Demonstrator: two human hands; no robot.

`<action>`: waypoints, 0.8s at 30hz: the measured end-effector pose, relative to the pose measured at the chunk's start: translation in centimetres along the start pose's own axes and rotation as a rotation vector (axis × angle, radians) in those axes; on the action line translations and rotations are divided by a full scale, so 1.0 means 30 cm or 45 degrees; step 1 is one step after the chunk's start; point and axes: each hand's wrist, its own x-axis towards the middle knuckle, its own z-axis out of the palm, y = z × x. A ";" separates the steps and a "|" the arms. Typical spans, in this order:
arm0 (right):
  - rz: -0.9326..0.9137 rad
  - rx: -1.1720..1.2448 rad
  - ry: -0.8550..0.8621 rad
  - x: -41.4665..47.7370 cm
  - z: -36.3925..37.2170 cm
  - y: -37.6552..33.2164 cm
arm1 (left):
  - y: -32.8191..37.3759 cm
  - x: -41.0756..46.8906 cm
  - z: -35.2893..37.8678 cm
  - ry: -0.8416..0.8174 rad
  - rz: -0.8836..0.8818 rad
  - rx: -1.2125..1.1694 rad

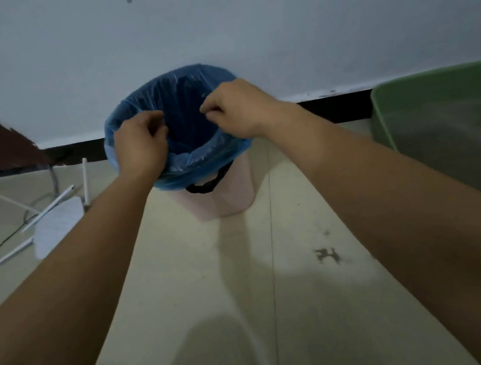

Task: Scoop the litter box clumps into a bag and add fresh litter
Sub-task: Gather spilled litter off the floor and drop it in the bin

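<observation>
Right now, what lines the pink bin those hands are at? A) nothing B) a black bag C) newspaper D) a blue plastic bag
D: a blue plastic bag drapes over the rim of the pink bin, with the left hand and right hand at its edge.

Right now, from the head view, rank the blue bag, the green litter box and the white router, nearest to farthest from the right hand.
1. Blue bag: in the pink bin, its rim pinched by fingers of the right hand.
2. Green litter box: on the floor to the right.
3. White router: on the floor at far left, past the left hand.
</observation>
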 end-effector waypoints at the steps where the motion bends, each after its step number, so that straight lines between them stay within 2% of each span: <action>1: 0.017 0.007 0.086 -0.026 -0.008 -0.006 | 0.004 -0.012 -0.001 0.018 0.005 -0.040; 3: 0.076 0.083 0.249 -0.091 -0.001 -0.018 | 0.021 -0.056 -0.001 0.053 0.080 -0.092; 6: 0.173 0.250 0.314 -0.242 0.044 -0.002 | 0.058 -0.150 0.029 0.174 0.428 -0.055; 9: 0.336 0.189 0.246 -0.410 0.115 0.104 | 0.106 -0.273 0.097 0.264 0.601 -0.180; 11: 0.535 0.097 0.108 -0.531 0.173 0.181 | 0.122 -0.380 0.155 0.202 0.710 -0.235; 15: 0.876 0.024 -0.101 -0.810 0.330 0.250 | 0.041 -0.586 0.317 -0.317 0.803 -0.136; 19: 1.017 -0.100 -0.429 -1.031 0.518 0.237 | -0.081 -0.771 0.451 -0.861 0.634 0.078; 22: 1.177 -0.162 -0.416 -1.121 0.610 0.234 | -0.130 -0.851 0.496 -1.175 0.624 0.270; 24: 1.253 -0.171 -0.361 -1.154 0.641 0.238 | -0.130 -0.874 0.517 -1.256 0.673 0.327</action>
